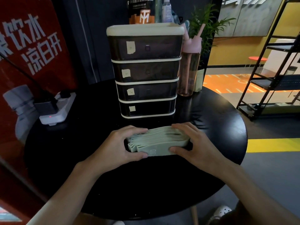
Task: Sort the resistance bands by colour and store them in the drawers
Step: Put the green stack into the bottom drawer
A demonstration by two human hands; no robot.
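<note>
- The left grip is clamped on the left end of a stack of pale green resistance bands, with the thumb on the near side and the fingers curled over the far edge.
- The right grip clamps the stack's right end in the same way.
- The stack lies on the black round counter, just in front of the drawer unit.
- There are too many bands, layered too tightly, to count. The print on the nearest band is too small to read.
- The unit has four drawers, all closed. Their dark tinted fronts hide whatever is inside.
- Each front carries one paper label, four in all, and the writing is illegible.
- One pink bottle stands just right of the unit.
- One white power strip lies well to the left.
- A plant stands behind, partly hidden.
</note>
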